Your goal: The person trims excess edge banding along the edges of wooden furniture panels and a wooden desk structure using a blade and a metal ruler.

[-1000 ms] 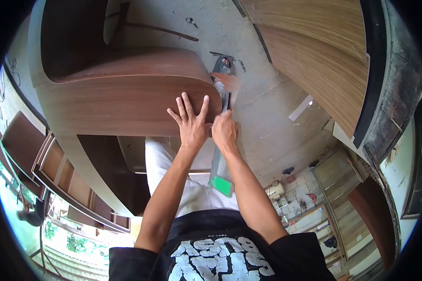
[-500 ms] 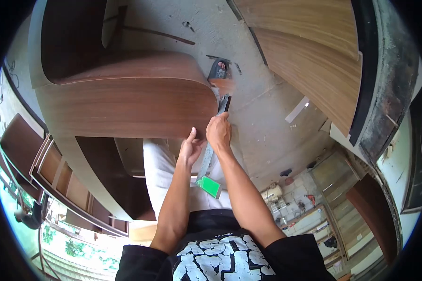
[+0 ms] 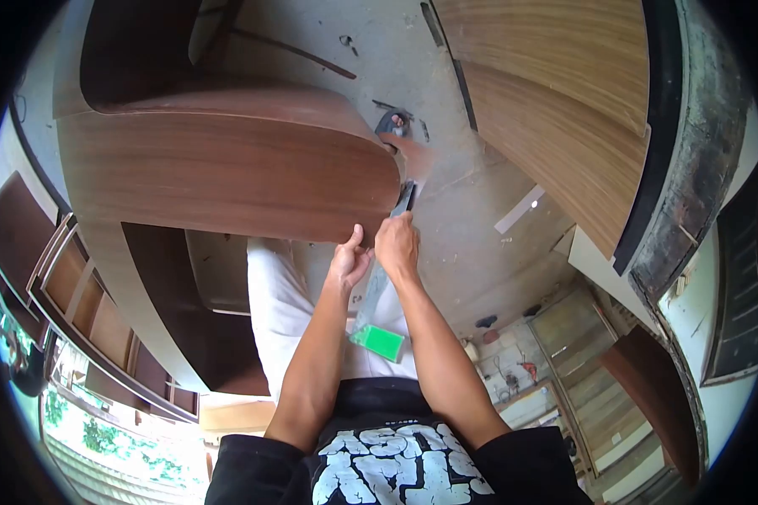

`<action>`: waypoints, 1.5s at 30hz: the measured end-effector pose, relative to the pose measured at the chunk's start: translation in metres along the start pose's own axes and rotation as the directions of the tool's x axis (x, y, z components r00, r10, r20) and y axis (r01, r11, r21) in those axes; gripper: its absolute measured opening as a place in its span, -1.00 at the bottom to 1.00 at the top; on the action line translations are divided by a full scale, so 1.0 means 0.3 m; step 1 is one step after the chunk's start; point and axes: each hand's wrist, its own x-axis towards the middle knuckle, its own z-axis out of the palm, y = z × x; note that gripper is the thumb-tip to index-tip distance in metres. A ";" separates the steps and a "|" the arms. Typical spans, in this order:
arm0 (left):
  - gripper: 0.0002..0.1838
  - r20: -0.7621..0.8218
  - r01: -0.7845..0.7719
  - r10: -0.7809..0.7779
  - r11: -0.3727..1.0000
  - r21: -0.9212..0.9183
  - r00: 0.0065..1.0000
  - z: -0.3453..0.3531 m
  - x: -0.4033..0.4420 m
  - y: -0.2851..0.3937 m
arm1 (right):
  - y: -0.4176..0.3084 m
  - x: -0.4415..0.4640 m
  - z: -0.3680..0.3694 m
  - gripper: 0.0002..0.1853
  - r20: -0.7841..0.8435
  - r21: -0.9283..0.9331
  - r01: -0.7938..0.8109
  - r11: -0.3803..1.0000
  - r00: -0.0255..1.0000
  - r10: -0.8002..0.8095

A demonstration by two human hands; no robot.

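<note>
A dark brown wood-grain furniture piece [image 3: 227, 172] with a rounded end lies across the upper left. At its lower right corner, my left hand [image 3: 351, 261] has its thumb on the face and fingers curled under the edge. My right hand [image 3: 397, 244] is closed around a long grey metal-looking strip [image 3: 370, 305] beside the rounded end. Past the fist the strip shows a dark end [image 3: 409, 195]; toward my lap it meets a bright green rectangular piece [image 3: 381, 343]. The exact kind of tool is unclear, and my fist hides its middle.
Reddish-brown dust [image 3: 414, 156] lies on the concrete floor near a sandalled foot [image 3: 393, 124]. Lighter wood-grain panels [image 3: 556, 101] stand at the upper right. A pale strip [image 3: 520, 209] is on the floor. Stacked brown panels [image 3: 93, 303] are at the left.
My right hand and the strip have shifted slightly toward my body along the rounded end. My left hand stays at the corner. The whole view has turned a little.
</note>
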 end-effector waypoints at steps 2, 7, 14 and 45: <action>-0.62 -0.014 0.011 -0.012 1.000 -0.028 1.000 -0.013 0.019 -0.007 | -0.004 0.030 0.019 -0.73 -0.031 0.023 -0.057 0.998 0.998 0.058; -0.62 -0.045 0.009 -0.007 0.998 0.055 0.999 0.012 -0.005 0.011 | -0.023 0.029 0.022 -0.73 -0.061 0.057 -0.098 0.994 0.993 0.102; -0.63 -0.008 0.018 -0.018 0.995 0.099 1.000 0.020 -0.001 0.027 | -0.020 0.075 0.017 -0.73 -0.018 0.102 -0.128 0.987 0.991 0.130; -0.57 0.525 -0.749 -0.589 -0.644 0.155 0.614 0.674 0.132 0.304 | -0.034 -0.118 -0.007 -0.86 -0.261 0.216 0.057 0.975 0.965 0.002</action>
